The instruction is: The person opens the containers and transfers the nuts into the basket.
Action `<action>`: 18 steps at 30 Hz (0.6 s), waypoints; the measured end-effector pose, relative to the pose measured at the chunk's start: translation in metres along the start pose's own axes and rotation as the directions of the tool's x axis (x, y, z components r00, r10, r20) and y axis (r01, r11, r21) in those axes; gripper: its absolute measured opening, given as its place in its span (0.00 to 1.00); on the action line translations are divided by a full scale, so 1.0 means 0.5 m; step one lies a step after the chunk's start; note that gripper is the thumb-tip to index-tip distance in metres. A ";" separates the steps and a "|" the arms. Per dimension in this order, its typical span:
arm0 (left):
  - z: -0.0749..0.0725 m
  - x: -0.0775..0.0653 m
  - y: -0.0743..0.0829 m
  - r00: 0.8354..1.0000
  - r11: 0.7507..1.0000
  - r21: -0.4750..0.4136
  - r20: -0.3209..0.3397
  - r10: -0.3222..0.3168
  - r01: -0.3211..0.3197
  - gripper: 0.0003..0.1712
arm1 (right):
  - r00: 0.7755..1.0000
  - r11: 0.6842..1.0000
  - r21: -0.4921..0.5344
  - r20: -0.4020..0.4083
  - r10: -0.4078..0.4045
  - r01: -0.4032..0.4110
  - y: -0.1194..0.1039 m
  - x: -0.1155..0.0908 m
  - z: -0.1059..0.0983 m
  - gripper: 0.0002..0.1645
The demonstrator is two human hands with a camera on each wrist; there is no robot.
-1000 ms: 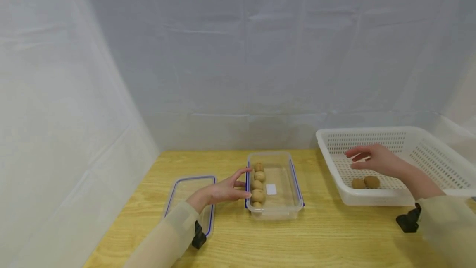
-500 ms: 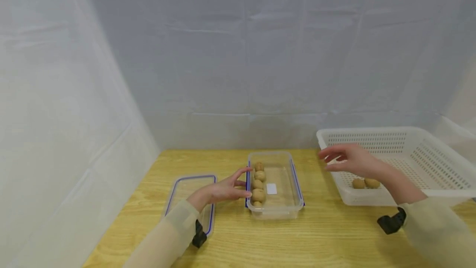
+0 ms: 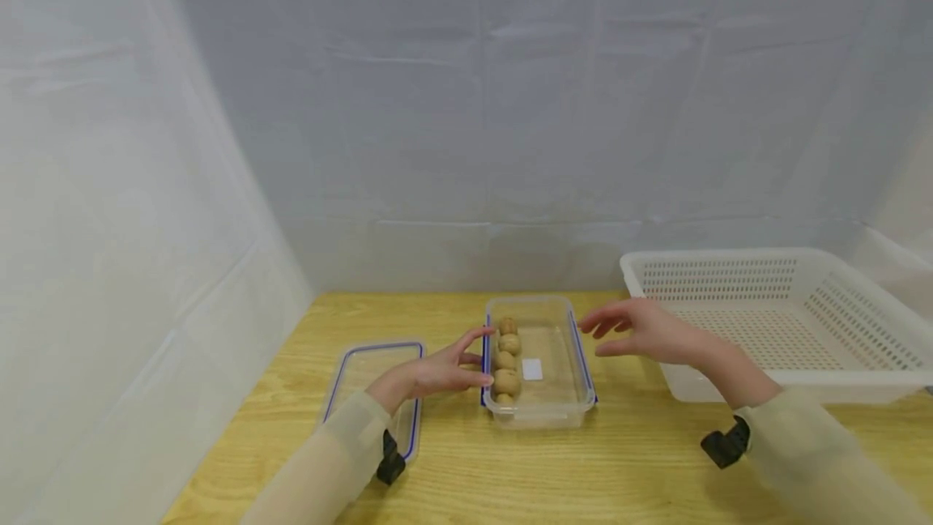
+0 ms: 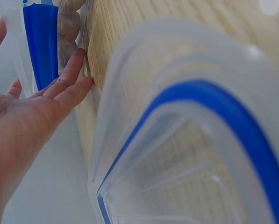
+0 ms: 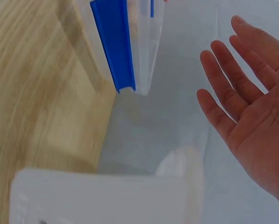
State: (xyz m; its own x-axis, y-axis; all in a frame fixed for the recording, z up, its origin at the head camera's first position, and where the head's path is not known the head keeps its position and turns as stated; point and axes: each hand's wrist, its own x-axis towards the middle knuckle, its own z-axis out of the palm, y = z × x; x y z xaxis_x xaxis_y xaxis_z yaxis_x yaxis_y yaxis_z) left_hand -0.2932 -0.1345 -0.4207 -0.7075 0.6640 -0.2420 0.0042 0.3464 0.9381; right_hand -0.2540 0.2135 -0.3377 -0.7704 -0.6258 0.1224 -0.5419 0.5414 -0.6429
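Container (image 3: 539,418), one, clear and open-topped, stands mid-surface (image 3: 466,472) in the head view, its long axis running straight away from the person. Five round brown balls (image 3: 506,361) can be counted inside, in a single row along the left wall, parallel to that axis. One white label (image 3: 532,369) shows through the floor. One lid (image 3: 364,367) lies to the left, partly beneath the left forearm; one white basket (image 3: 802,389) stands to the right. Of two hands, the left hand (image 3: 440,371) rests its thumb and fingers against the container's left rim, extended rather than clenched; the right hand (image 3: 645,330) hangs just beside the right rim, fingers released.

In the left wrist view, the left fingers lie straight by one blue latch (image 4: 41,44), balls showing through the wall beyond; the lid's blue-edged corner fills the right.

In the right wrist view, the right palm is turned open, apart from another blue latch (image 5: 112,44), with the basket's blurred edge below.
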 end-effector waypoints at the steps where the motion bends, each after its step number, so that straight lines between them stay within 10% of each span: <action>1: 0.000 0.000 0.000 1.000 1.000 0.000 0.000 0.000 0.000 0.50 | 1.000 1.000 0.009 0.011 -0.004 0.004 -0.001 0.004 0.006 0.20; 18: -0.005 0.001 0.000 1.000 1.000 -0.004 -0.004 -0.015 0.015 0.48 | 0.989 0.996 0.013 0.125 -0.084 0.083 -0.003 0.074 0.103 0.17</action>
State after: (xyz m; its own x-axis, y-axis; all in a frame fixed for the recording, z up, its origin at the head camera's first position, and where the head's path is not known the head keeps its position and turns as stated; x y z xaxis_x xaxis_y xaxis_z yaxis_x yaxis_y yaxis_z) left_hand -0.2954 -0.1360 -0.4200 -0.7102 0.6563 -0.2548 -0.0087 0.3537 0.9353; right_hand -0.2645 0.1605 -0.3713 -0.6739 -0.7345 0.0801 -0.5994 0.4801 -0.6405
